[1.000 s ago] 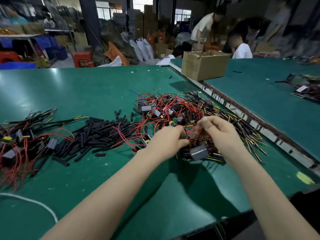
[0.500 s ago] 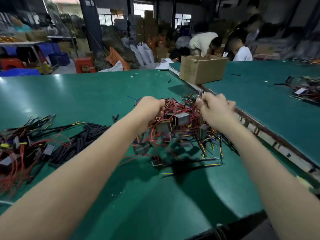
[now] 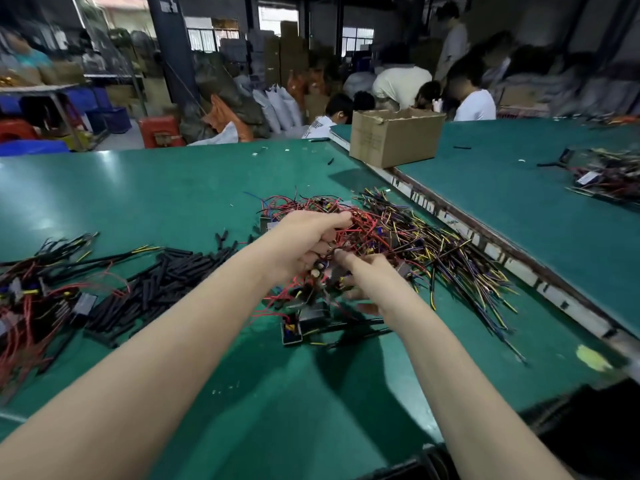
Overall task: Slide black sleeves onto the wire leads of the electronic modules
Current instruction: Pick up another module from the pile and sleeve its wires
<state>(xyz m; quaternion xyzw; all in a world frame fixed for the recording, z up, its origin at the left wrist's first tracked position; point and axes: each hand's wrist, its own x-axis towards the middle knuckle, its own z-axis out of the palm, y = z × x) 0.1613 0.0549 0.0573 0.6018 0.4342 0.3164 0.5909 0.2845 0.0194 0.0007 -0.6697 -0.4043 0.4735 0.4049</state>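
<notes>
A tangled heap of electronic modules with red, yellow and purple wire leads [image 3: 391,230] lies in the middle of the green table [image 3: 173,188]. My left hand [image 3: 304,240] grips a bunch of red wires at the heap's near left side. Just below it, my right hand [image 3: 370,282] reaches into the tangle with a finger stretched toward the left hand; what its other fingers hold is hidden. A small grey module [image 3: 313,315] lies under the hands. A pile of black sleeves [image 3: 156,282] lies to the left.
More modules with sleeved leads [image 3: 31,299] lie at the far left. A cardboard box [image 3: 394,136] stands at the back on the joint to a second green table [image 3: 519,188], which carries another wire bundle [image 3: 609,174]. People work behind it.
The lifted clump of modules has come back down onto the table. Both hands moved down and closer together, and the right hand now reaches in under the left.
</notes>
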